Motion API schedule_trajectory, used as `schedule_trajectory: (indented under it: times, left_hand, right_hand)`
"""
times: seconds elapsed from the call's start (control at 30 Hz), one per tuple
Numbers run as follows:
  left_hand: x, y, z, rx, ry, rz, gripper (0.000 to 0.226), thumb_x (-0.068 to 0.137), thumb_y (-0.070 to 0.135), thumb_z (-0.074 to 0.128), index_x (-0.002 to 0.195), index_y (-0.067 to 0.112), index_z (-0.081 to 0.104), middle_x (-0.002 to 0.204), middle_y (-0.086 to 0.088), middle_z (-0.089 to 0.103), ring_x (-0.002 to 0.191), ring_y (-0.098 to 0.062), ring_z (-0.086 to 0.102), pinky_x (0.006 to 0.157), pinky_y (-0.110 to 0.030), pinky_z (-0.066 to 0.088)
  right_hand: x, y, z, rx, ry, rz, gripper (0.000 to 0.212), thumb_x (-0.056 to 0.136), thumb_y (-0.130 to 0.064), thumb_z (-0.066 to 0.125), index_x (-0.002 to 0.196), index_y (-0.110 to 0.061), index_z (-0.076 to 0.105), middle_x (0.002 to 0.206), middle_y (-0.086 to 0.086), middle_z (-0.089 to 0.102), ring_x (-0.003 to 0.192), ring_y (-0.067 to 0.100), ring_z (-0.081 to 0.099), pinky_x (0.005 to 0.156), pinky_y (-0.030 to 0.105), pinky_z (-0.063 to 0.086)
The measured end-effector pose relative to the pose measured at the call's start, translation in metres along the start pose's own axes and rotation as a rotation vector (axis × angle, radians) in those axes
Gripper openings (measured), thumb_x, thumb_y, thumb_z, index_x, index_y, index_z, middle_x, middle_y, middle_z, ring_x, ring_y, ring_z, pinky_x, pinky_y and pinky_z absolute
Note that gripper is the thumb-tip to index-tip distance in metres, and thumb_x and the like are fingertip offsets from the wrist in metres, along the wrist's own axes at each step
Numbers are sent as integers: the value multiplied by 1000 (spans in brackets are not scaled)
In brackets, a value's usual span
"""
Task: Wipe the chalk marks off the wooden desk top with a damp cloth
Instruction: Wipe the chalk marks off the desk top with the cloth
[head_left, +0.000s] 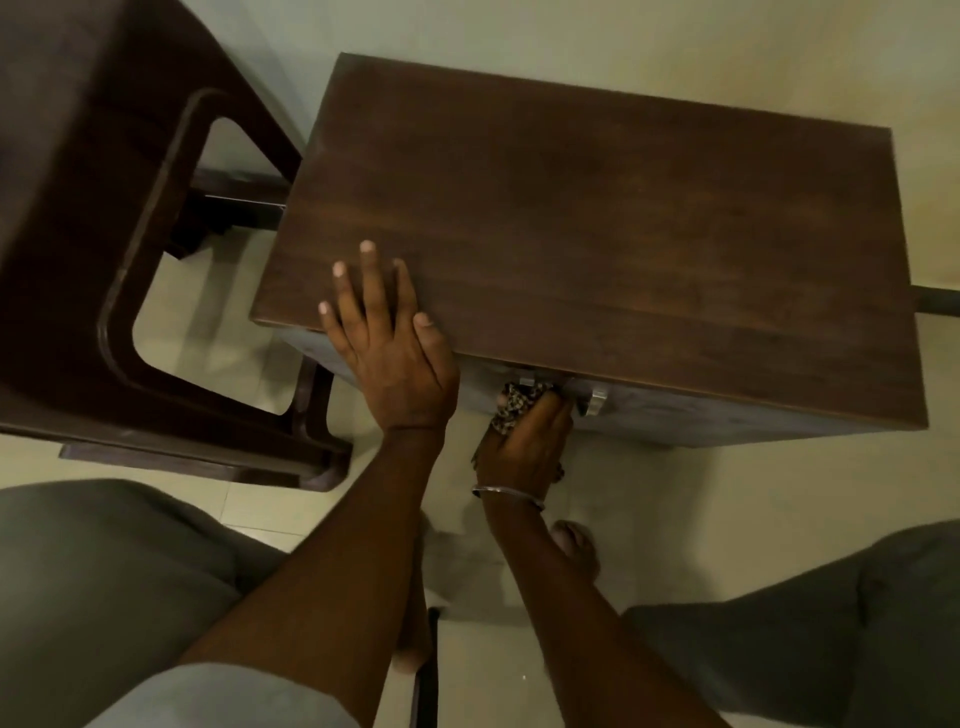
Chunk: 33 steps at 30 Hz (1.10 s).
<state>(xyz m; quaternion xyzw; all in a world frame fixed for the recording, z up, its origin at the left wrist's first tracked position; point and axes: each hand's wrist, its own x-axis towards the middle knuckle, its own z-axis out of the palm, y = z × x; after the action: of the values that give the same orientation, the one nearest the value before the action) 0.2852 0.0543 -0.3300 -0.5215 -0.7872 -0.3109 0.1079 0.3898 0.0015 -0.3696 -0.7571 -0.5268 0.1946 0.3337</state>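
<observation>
Currently resting the left hand (387, 338) flat on the wooden table (597, 234), near its front left corner: palm down, fingers straight and spread, thumb lying along the front edge, holding nothing. Just right of that hand and lower, under the overhang of the top, gripping a spotted brown cloth (511, 410) in the right hand (524, 441), fingers curled round the bunched fabric, a loose end trailing out beneath the palm. Pressing the cloth against the table's front panel, right up against a metal handle (597, 402), partly hidden behind cloth and fingers. Wearing a thin metal bangle (506, 493) on the right wrist. Beyond the left hand's fingertips, dark wood grain across the top; too dim to tell chalk marks from grain. Left of the left hand, well apart from it, a dark brown chair (78, 208) standing close beside the table. Beneath both forearms, pale tiled floor (727, 493), with a bare foot (574, 545) just below the right wrist. Nearer than both hands, at either side, knees (104, 571) in grey fabric.
</observation>
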Motion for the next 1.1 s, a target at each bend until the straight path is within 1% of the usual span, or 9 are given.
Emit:
schedule_trajectory:
  times: [0.1,0.23,0.3,0.47,0.6,0.73,0.87,0.97,1.1]
  left_hand:
    - [0,0,0,2,-5,-1,55,103,31,24,148,11,48,163,-13,30,152,-35,19,125,-49,3]
    - [1,1,0,-1,8,4,54,103,30,27,148,11,49,162,-13,31,152,-36,20,125,-48,3]
    - [0,1,0,-18,13,-10,53,102,29,28,148,11,48,162,-14,31,152,-36,20,125,-47,3]
    - [-1,1,-1,-21,9,-18,53,102,29,29,149,11,47,162,-15,30,152,-36,20,125,-48,3]
    - [-1,1,-2,-26,-7,-14,53,103,30,28,149,12,46,163,-15,29,152,-35,19,125,-47,3]
    - [-2,1,-3,-18,-32,-22,53,103,30,26,149,12,46,163,-14,28,153,-34,18,126,-48,4]
    - [-2,1,-4,-23,-53,-20,53,104,31,26,150,14,46,165,-12,25,154,-32,16,126,-50,5]
    - [-3,-1,-5,-29,-55,-16,52,104,31,25,149,15,46,165,-11,25,154,-32,15,126,-50,5]
    - [-2,0,-5,-32,-34,-14,52,104,30,26,148,15,48,164,-12,26,154,-32,16,126,-48,4]
  right_hand:
    - [-1,3,4,-72,-55,6,50,81,-22,36,123,3,45,121,26,53,105,41,53,87,44,48]
    - [0,7,7,-119,-120,78,58,75,-4,59,130,3,42,127,26,49,109,42,51,88,49,47]
    - [0,-1,5,-105,-113,98,56,72,-5,63,126,1,46,124,23,50,108,41,50,87,49,47]
    - [2,-15,5,51,-6,157,44,85,-21,55,122,2,49,120,22,52,108,41,50,86,45,43]
    - [2,3,8,76,-57,99,47,84,-16,55,127,3,50,125,25,51,110,41,48,90,45,43]
    - [1,10,10,74,-147,145,66,73,-6,49,137,7,40,135,29,45,120,45,43,99,50,38]
    - [3,16,8,120,-139,101,45,85,-2,55,129,-1,47,121,20,57,112,38,52,94,40,43]
    - [3,12,9,141,-109,121,49,80,4,55,128,-3,47,120,18,57,112,34,51,91,33,41]
    - [-1,14,11,124,-64,100,47,85,-12,51,130,4,48,123,23,55,114,38,52,93,36,40]
